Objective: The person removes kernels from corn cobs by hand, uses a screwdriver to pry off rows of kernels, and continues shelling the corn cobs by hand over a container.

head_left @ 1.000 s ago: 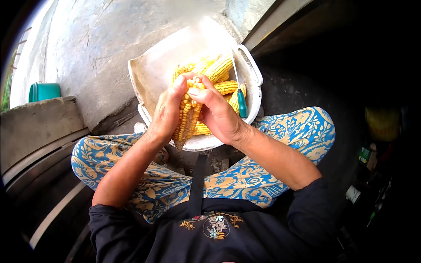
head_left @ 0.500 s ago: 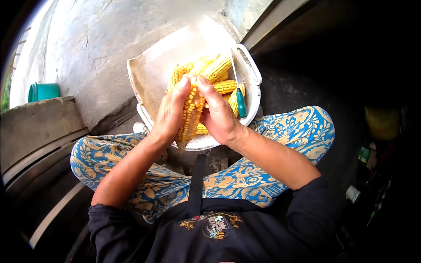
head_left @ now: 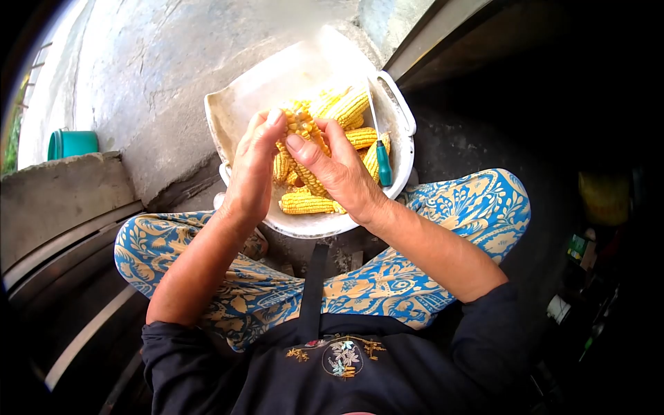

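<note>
Over a white basin (head_left: 311, 228), both of my hands hold one yellow corn cob (head_left: 304, 137). My left hand (head_left: 254, 162) has its fingers closed around the cob's upper left side. My right hand (head_left: 342, 169) grips the cob from the right, its thumb pressed on the kernels. Several more cobs (head_left: 349, 107) are piled in the basin behind the held one, and another cob (head_left: 304, 203) lies near its front wall. A screwdriver-like tool with a teal handle (head_left: 383, 164) leans at the basin's right side, its thin metal shaft pointing up.
A teal bucket (head_left: 72, 144) stands at the left behind a low concrete ledge (head_left: 66, 194). Crossed legs in blue patterned cloth (head_left: 484, 207) flank the basin. Small items, including a white cup-like object (head_left: 557, 308), are in the dark area at the right.
The held cob has tilted, its lower end swinging to the right. The right thumb has moved down onto the kernels, and the left hand has shifted slightly left. The front cob now shows more.
</note>
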Demonstrator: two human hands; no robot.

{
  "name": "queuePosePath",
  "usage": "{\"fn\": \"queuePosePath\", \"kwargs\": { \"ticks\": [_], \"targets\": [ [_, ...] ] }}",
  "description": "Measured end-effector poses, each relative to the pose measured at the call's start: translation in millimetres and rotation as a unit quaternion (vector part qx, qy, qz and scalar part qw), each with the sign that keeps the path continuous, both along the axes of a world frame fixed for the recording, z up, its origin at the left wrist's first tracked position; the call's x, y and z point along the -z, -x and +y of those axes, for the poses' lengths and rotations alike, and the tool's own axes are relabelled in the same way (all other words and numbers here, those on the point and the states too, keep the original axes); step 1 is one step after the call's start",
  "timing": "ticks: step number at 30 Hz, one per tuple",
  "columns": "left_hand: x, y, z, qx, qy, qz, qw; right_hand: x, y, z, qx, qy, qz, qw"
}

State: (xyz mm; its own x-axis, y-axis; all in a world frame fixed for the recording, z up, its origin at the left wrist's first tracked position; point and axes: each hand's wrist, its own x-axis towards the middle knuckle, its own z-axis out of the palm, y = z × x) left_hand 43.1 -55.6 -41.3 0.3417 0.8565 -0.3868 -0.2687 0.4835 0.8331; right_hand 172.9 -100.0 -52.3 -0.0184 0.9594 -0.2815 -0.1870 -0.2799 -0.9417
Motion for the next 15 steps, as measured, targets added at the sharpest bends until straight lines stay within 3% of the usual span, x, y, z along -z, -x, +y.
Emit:
{"fn": "queuePosePath", "kwargs": {
  "ticks": [3,5,15],
  "targets": [
    [-10.7,7.1,7.4,0.034,-0.034,0.058,0.997,-5.4,-5.8,2.2,-0.021,-0.010,-0.040,0.999],
    [-23.7,12.9,13.8,0.120,-0.108,0.225,0.961,-11.5,-9.2,3.8,-0.039,-0.012,-0.055,0.998],
    [-35.7,21.2,18.9,0.183,-0.137,0.207,0.951,-4.6,-6.3,3.7,-0.048,-0.064,-0.096,0.992]
  ]
}}
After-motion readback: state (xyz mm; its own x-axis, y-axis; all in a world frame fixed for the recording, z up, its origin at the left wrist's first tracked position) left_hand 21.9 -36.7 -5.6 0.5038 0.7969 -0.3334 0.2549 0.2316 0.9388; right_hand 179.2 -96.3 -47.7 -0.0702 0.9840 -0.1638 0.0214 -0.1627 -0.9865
